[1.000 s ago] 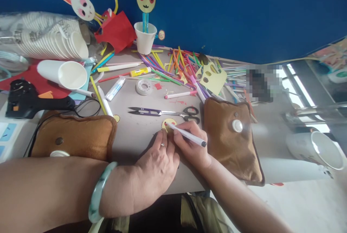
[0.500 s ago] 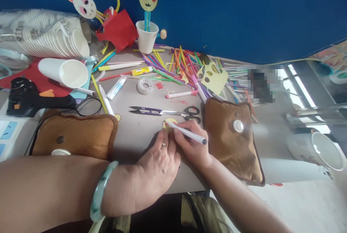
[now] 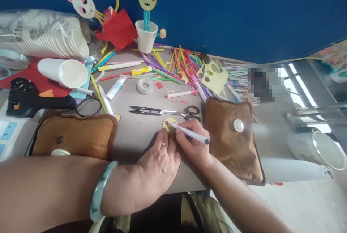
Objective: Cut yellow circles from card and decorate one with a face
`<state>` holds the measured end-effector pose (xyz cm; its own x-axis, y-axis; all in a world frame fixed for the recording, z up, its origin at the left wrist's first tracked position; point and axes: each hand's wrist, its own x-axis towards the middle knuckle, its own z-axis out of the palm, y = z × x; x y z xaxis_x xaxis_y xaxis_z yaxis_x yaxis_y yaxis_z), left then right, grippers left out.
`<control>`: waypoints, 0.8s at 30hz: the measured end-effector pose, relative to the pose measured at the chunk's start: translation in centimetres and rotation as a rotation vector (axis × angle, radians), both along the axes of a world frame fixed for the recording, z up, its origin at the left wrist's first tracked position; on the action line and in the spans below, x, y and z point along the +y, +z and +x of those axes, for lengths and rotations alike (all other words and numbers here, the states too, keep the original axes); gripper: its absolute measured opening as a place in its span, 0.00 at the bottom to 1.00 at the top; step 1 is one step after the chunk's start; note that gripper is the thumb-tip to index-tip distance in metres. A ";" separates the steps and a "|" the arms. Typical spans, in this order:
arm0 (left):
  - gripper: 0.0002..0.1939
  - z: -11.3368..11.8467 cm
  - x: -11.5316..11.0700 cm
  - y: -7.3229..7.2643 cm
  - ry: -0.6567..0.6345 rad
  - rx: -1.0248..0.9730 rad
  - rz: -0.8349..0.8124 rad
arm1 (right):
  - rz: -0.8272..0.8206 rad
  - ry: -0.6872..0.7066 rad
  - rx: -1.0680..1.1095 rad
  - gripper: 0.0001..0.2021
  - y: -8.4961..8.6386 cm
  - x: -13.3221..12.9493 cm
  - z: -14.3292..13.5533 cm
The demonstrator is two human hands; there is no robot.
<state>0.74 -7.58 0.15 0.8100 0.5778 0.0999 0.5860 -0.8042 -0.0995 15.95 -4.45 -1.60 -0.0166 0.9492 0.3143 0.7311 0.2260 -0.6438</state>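
Note:
My right hand (image 3: pixel 195 142) is closed around a white marker pen (image 3: pixel 193 135) with a dark rear end. The pen's tip is at a small round yellow paper disc (image 3: pixel 173 121) with red marks, lying on the table. The fingertips of my left hand (image 3: pixel 159 166) press on the near edge of the disc and hold it down; they hide part of it. Just beyond the disc lies a pair of long slim scissors (image 3: pixel 162 111) with black handles.
Brown cushions (image 3: pixel 78 135) (image 3: pixel 233 142) flank my hands. A glue gun (image 3: pixel 38 99), a white paper cup (image 3: pixel 73 73), a tape roll (image 3: pixel 145 85) and a pink marker (image 3: pixel 181 94) lie around. Farther back are colourful sticks (image 3: pixel 179 63) and a rabbit-faced figure in a white cup (image 3: pixel 146 37).
My right hand and the marker have shifted slightly to the right, so more of the disc's red mark shows. My left hand stays in place on the disc.

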 end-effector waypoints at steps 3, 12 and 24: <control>0.25 0.0 0.0 0.0 0.000 0.003 0.002 | 0.013 0.002 -0.003 0.03 0.0 -0.1 0.0; 0.24 0.0 0.1 -0.3 -0.007 0.006 -0.011 | -0.016 0.015 0.024 0.02 0.1 0.0 -0.1; 0.25 0.1 0.0 0.1 0.015 0.047 -0.044 | 0.108 0.004 0.133 0.02 -0.4 0.0 0.6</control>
<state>0.87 -7.55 0.24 0.8046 0.5927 0.0367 0.5933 -0.7997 -0.0921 16.56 -4.49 -2.01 0.0278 0.9098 0.4142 0.6400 0.3021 -0.7065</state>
